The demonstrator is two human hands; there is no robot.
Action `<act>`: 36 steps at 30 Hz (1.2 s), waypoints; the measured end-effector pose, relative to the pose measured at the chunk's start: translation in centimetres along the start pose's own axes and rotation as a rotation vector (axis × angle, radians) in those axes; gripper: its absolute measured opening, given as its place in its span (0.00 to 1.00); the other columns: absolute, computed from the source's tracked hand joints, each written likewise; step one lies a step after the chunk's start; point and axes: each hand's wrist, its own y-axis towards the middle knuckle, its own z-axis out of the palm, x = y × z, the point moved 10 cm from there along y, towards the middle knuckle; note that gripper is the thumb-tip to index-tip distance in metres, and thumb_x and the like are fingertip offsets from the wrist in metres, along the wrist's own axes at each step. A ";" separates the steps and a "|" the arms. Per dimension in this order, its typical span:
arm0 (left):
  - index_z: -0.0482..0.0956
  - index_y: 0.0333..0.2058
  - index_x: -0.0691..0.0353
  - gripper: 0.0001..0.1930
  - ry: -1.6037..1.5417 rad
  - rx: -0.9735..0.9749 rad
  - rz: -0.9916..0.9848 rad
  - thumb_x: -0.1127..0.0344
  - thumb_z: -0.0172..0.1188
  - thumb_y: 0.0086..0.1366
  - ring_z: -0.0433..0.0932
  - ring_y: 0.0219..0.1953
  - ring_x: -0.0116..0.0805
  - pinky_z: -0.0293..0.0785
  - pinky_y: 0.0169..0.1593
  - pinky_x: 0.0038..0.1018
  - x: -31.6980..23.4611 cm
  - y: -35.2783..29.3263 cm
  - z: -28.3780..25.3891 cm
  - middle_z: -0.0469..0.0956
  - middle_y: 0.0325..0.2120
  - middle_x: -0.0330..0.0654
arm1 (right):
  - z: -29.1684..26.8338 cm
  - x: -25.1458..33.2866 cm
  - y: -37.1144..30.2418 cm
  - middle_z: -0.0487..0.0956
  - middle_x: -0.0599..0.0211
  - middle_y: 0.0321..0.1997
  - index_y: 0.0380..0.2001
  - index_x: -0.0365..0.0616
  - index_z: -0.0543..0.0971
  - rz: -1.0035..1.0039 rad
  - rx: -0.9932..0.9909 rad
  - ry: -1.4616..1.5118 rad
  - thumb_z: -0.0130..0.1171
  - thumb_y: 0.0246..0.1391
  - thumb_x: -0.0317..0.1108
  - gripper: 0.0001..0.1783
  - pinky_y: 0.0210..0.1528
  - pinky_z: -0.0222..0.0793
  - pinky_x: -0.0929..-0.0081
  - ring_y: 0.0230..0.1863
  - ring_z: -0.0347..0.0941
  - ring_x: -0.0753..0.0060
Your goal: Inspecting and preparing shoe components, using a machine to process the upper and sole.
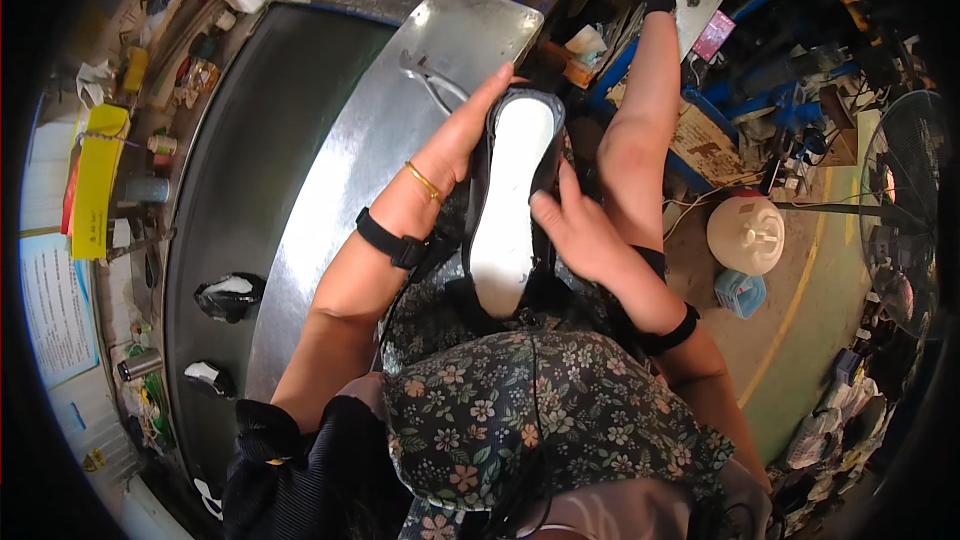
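An unfinished black shoe (pixel 513 202) is held sole-side up over my lap, its long white bottom facing me and its edges wrapped in black material. My left hand (pixel 470 127) grips its left side near the far end, with fingers partly hidden underneath. My right hand (pixel 578 227) closes on its right side, the thumb lying along the edge. Metal pincers (pixel 432 81) lie on the shiny metal table (pixel 345 155) just beyond my left hand.
Left of the table runs a dark conveyor belt (pixel 270 130) carrying a black shoe (pixel 229 297) and another shoe piece (pixel 207 378). A bare leg (pixel 640 130) stretches forward on the right. Beyond it are a cream plastic jug (pixel 746 235), a blue basket (pixel 740 292) and a fan (pixel 905 210).
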 end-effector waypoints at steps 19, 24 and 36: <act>0.68 0.59 0.61 0.22 0.250 0.061 0.133 0.64 0.56 0.69 0.71 0.52 0.26 0.67 0.56 0.23 1.3 -0.2 1.3 0.73 0.51 0.39 | -6.0 1.5 6.6 0.71 0.69 0.59 0.59 0.38 0.69 -0.286 0.018 0.897 0.46 0.68 0.35 0.21 0.63 0.57 0.76 0.61 0.63 0.78; 0.61 0.63 0.61 0.39 0.494 0.149 0.139 0.65 0.72 0.55 0.73 0.49 0.27 0.71 0.53 0.23 0.8 0.1 2.2 0.74 0.49 0.40 | -7.2 1.4 6.0 0.69 0.66 0.60 0.61 0.40 0.68 -0.334 -0.305 0.496 0.51 0.62 0.29 0.23 0.63 0.58 0.74 0.61 0.63 0.73; 0.67 0.59 0.62 0.38 0.267 0.052 -0.261 0.35 0.51 0.64 0.76 0.47 0.37 0.73 0.54 0.31 -5.7 -5.0 0.0 0.76 0.46 0.48 | -2.9 15.6 -2.0 0.56 0.52 0.72 0.65 0.45 0.63 -0.899 -0.084 0.036 0.72 0.42 0.35 0.46 0.73 0.42 0.57 0.75 0.41 0.47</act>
